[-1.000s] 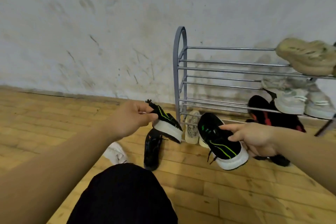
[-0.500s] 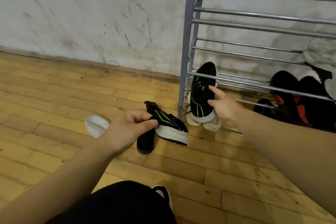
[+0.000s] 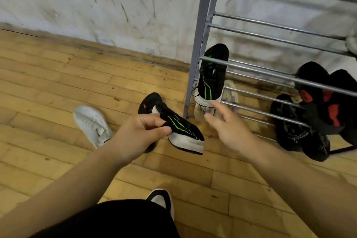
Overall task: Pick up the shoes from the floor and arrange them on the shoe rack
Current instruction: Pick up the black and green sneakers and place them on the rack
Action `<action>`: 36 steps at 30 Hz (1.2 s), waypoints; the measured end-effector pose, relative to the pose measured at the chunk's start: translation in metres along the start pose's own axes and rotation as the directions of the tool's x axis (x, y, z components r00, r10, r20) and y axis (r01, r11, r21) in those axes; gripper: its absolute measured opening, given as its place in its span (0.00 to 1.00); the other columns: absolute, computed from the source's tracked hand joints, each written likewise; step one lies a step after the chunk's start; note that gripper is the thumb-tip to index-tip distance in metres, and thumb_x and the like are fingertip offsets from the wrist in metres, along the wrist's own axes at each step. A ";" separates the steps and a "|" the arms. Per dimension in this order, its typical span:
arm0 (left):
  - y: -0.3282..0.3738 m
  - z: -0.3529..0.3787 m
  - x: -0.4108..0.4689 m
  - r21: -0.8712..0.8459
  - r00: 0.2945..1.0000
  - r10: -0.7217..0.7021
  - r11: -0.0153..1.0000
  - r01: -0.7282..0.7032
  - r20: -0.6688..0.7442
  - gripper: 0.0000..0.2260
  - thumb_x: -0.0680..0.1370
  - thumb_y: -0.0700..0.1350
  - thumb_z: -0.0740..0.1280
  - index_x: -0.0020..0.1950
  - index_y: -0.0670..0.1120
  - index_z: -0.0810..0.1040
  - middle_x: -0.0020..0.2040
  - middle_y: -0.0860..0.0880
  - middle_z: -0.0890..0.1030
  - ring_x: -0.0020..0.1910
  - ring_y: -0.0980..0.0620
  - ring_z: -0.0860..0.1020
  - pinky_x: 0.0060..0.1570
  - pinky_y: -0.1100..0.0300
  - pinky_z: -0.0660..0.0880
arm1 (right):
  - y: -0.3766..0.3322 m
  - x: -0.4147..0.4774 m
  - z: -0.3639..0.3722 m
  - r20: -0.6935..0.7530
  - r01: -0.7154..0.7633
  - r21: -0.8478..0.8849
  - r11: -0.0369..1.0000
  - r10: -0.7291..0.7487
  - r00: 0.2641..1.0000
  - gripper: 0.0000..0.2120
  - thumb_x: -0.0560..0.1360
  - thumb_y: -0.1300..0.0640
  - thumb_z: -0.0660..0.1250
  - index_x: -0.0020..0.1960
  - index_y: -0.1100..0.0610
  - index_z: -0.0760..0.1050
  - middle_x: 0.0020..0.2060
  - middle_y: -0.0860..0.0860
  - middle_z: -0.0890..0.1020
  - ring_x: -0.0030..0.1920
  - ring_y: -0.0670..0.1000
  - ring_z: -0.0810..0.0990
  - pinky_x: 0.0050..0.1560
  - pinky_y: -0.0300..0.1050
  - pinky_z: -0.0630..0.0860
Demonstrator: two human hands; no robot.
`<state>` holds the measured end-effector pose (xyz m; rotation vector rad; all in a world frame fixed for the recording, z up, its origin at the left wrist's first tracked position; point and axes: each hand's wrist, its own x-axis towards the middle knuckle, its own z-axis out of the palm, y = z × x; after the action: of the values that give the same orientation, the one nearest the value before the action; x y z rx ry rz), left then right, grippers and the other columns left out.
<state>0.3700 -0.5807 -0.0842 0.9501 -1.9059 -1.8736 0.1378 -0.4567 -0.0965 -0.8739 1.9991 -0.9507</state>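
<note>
Has one black knit sneaker with green stripes and a white sole (image 3: 211, 75) lying toe-in across a low tier of the grey metal-tube shoe rack (image 3: 201, 44), hard against the rack's left post, heel hanging over the front bar; probably set there to leave room beside it for its mate. Holds that mate, the matching black-and-green sneaker (image 3: 183, 133), in the left hand (image 3: 139, 133), clear of the wooden floor just in front of the rack's left foot, upper pinched between thumb and curled fingers, likely ready to go in next. Shows the right hand (image 3: 226, 125) released and grasping nothing, fingers spread and loose, tips right by the racked sneaker's heel; cannot tell whether touching. Not yet lifted, on the floor left of the rack: a white strapped sneaker (image 3: 92, 125)
</note>
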 end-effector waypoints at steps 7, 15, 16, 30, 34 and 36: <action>0.017 0.022 -0.021 -0.036 0.983 0.033 0.999 -0.027 0.180 0.08 0.77 0.38 0.70 0.52 0.35 0.86 0.54 0.39 0.85 0.54 0.47 0.84 0.56 0.60 0.78 | 0.024 -0.055 0.014 0.356 -0.406 0.577 0.709 0.230 0.906 0.20 0.84 0.58 0.63 0.71 0.40 0.74 0.53 0.50 0.88 0.57 0.57 0.85 0.58 0.58 0.79; 0.048 0.052 -0.033 0.244 0.975 -0.052 0.970 -0.003 0.216 0.24 0.78 0.37 0.73 0.69 0.57 0.76 0.59 0.49 0.84 0.59 0.53 0.84 0.62 0.53 0.80 | 0.044 -0.088 -0.065 0.253 -0.182 0.446 0.876 0.071 0.965 0.26 0.82 0.67 0.64 0.74 0.43 0.72 0.65 0.46 0.82 0.61 0.50 0.84 0.62 0.54 0.81; 0.049 0.054 -0.028 0.278 0.979 -0.050 0.961 -0.006 0.195 0.25 0.78 0.39 0.74 0.69 0.60 0.75 0.59 0.50 0.84 0.58 0.55 0.83 0.63 0.52 0.79 | 0.047 -0.091 -0.076 0.251 -0.174 0.437 0.882 0.066 0.966 0.26 0.82 0.66 0.65 0.74 0.43 0.72 0.65 0.46 0.82 0.61 0.50 0.84 0.62 0.54 0.81; 0.028 0.109 0.108 0.499 0.974 -0.164 0.864 0.066 0.155 0.28 0.83 0.62 0.62 0.80 0.71 0.52 0.76 0.49 0.71 0.66 0.43 0.77 0.65 0.40 0.76 | 0.086 -0.078 -0.154 0.340 -0.199 0.338 0.920 0.078 0.937 0.25 0.81 0.67 0.66 0.73 0.46 0.74 0.68 0.45 0.81 0.65 0.52 0.82 0.64 0.54 0.79; 0.019 0.132 0.138 0.343 0.972 -0.196 0.929 0.140 0.132 0.27 0.84 0.58 0.62 0.82 0.66 0.57 0.70 0.52 0.72 0.60 0.44 0.80 0.62 0.43 0.79 | 0.093 -0.080 -0.169 0.323 -0.189 0.310 0.932 0.084 0.943 0.24 0.82 0.66 0.65 0.72 0.45 0.74 0.67 0.43 0.81 0.65 0.50 0.82 0.66 0.56 0.77; 0.012 0.140 0.145 0.255 0.982 -0.177 0.955 0.155 0.068 0.26 0.84 0.54 0.65 0.81 0.63 0.62 0.67 0.47 0.77 0.59 0.42 0.81 0.60 0.44 0.80 | 0.098 -0.082 -0.179 0.305 -0.179 0.319 0.931 0.078 0.949 0.24 0.81 0.66 0.65 0.72 0.45 0.75 0.67 0.44 0.81 0.65 0.52 0.82 0.67 0.57 0.77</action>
<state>0.1714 -0.5665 -0.1207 1.1523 -2.2180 -1.8241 0.0043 -0.2841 -0.0704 -0.6337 1.5611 -0.9954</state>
